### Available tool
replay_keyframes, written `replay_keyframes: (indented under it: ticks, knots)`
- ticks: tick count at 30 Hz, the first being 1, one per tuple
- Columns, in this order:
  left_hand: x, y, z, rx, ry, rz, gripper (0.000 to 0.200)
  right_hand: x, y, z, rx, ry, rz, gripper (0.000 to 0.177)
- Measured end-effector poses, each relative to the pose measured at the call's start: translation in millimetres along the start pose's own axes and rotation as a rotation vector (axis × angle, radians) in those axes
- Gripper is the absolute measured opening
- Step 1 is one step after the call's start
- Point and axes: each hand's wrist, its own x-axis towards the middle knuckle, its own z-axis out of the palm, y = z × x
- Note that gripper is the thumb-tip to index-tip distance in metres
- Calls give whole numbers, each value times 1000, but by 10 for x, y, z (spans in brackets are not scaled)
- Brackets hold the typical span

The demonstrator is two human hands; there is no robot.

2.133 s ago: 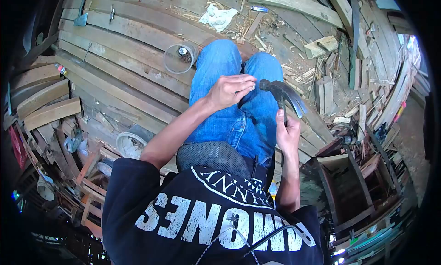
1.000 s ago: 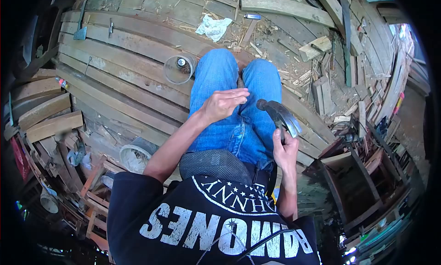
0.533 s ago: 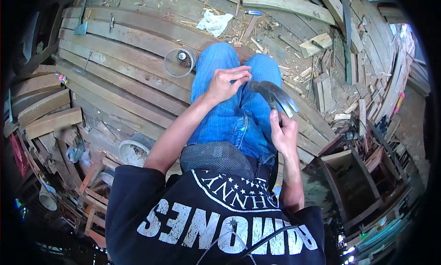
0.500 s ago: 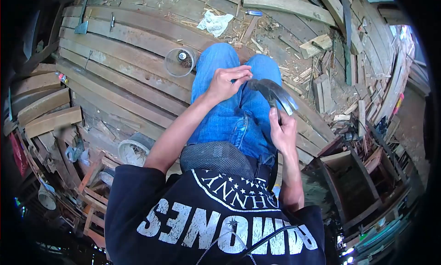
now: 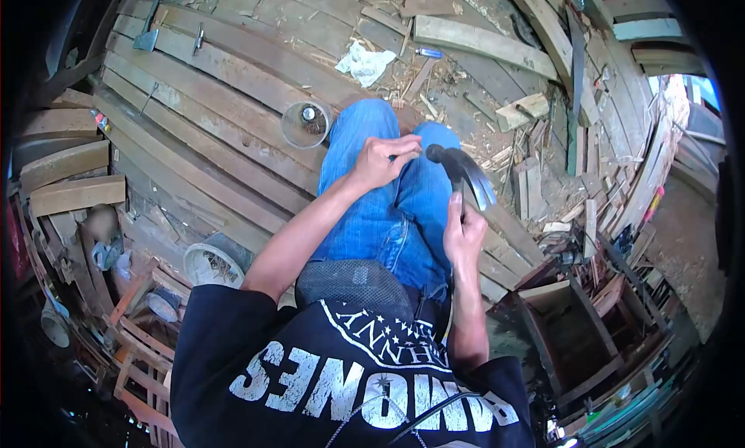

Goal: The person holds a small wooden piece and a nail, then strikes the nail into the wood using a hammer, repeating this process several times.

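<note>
Hammer [image 5: 458,171]: being gripped by the handle in the curled fingers of the right hand [image 5: 466,230], hovering above the right thigh of the jeans [image 5: 353,199], pointing blunt end first toward the left hand [image 5: 381,162], just apart. Left hand: bending at the fingers, closing narrowly toward the thumb. Boards [image 5: 209,83]: lying side by side at left. Floor [image 5: 303,21]: spreading beyond the knees. Clear tub [image 5: 289,127]: standing just beside the left knee. White cloth [image 5: 365,64]: lying crumpled. Wood scraps [image 5: 521,112]: littering the right. White bucket [image 5: 199,263]: standing near the left elbow. Handle: mostly disappearing inside the right hand. Any small item between the left fingers: cannot tell. Tub and bucket contents: blurring. Shirt [image 5: 209,362]: running off below. Room edges: darkening.
</note>
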Motion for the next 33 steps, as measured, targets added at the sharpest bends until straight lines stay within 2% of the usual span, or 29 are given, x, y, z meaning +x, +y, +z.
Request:
replay_keyframes:
  ticks: [6, 9, 13, 16, 19, 20, 21, 23, 27, 31, 33]
  knots:
    - [-5, 34, 21, -65, 27, -104, 17, -42, 7, 21, -57, -18, 18, 54]
    - [-13, 6, 34, -54, 9, -82, 17, -56, -6, 12, 46, 1, -14, 55]
    - [9, -9, 67, -147, 31, -62, 20, -23, -6, -23, 6, -21, 26, 56]
    - [15, 56, 50, -77, 17, -36, 20, 32, 47, -9, -6, -17, 40, 58]
    - [10, 71, 98, -108, 24, -124, 19, 13, 75, -35, -15, -40, 89, 59]
    - [8, 50, 115, -36, 51, -41, 18, 27, 45, -28, -10, -27, 92, 59]
    - [-24, 53, 142, -34, 47, -62, 18, 11, 53, -25, -9, -22, 100, 59]
    - [-35, 36, 155, -198, 63, -198, 17, 33, 161, 18, 33, -39, 86, 59]
    - [-54, -18, 207, -324, 4, -320, 10, 73, 180, 44, 39, -30, 33, 55]
    - [-82, -21, 226, -346, -14, -310, 9, 40, 216, 15, 20, -50, 27, 48]
    - [-35, -16, 205, -404, 2, -282, 9, 53, 207, 15, 65, -24, -43, 48]
